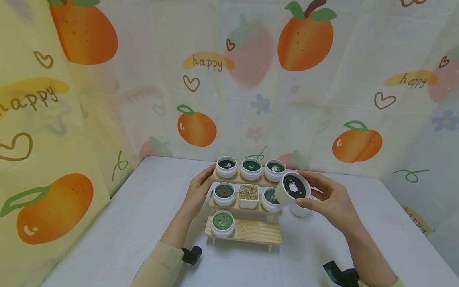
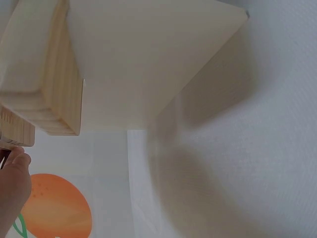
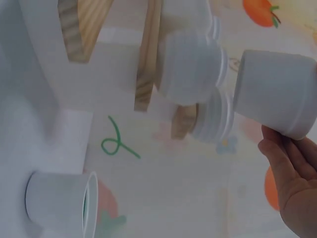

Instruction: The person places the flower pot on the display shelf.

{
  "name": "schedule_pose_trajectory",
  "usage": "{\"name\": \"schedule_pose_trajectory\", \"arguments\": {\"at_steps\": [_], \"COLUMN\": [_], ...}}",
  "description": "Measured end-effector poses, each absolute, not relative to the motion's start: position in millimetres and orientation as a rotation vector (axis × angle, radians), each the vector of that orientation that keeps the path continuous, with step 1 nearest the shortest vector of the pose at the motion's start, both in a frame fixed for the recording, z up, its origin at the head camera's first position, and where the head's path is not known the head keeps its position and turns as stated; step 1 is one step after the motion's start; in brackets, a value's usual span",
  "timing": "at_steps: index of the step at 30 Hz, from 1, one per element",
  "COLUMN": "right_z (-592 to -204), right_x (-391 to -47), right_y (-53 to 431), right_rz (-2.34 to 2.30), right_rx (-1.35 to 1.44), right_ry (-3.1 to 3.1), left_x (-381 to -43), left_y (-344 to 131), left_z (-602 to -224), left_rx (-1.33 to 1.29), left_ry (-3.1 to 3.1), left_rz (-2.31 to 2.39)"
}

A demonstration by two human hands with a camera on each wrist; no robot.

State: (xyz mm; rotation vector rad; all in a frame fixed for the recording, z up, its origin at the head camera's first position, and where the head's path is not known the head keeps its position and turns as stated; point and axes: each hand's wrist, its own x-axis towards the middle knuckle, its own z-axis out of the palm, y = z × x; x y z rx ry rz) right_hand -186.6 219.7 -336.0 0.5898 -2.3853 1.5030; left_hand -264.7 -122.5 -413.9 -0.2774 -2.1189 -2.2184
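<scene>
My right hand (image 1: 331, 201) holds a white cup (image 1: 279, 195) tilted, its mouth facing me, beside the right end of a tiered wooden stand (image 1: 259, 232). Dark filling with white bits shows inside it. In the right wrist view, the fingers (image 3: 285, 158) are against the cup near its rim. My left hand (image 1: 197, 191) grips the left end of the stand's top shelf, next to a white pot (image 1: 226, 171) with dark filling. The left wrist view shows fingertips (image 2: 19, 154) at a wooden shelf end.
Several white pots with dark or green contents stand on the upper shelves, around a square white pot of tan granules (image 1: 249, 195). A green-filled pot (image 1: 222, 223) sits on the bottom shelf's left. Another white cup (image 3: 54, 201) stands on the white tablecloth right of the stand.
</scene>
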Motion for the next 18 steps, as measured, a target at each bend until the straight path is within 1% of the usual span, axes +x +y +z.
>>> {"name": "schedule_pose_trajectory", "arguments": {"at_steps": [5,18], "right_z": [-338,-351], "right_x": [-183,-174], "right_y": [208,186], "right_rz": [1.537,1.473], "right_rx": [0.713,0.909], "right_ry": [-2.388,-2.493], "left_x": [-264,-264], "left_y": [-123,-123], "left_z": [-413,-414], "left_rx": [-0.281,-0.283], "left_ry": [-2.119,-2.115], "left_rz": [-2.222,-2.228]}}
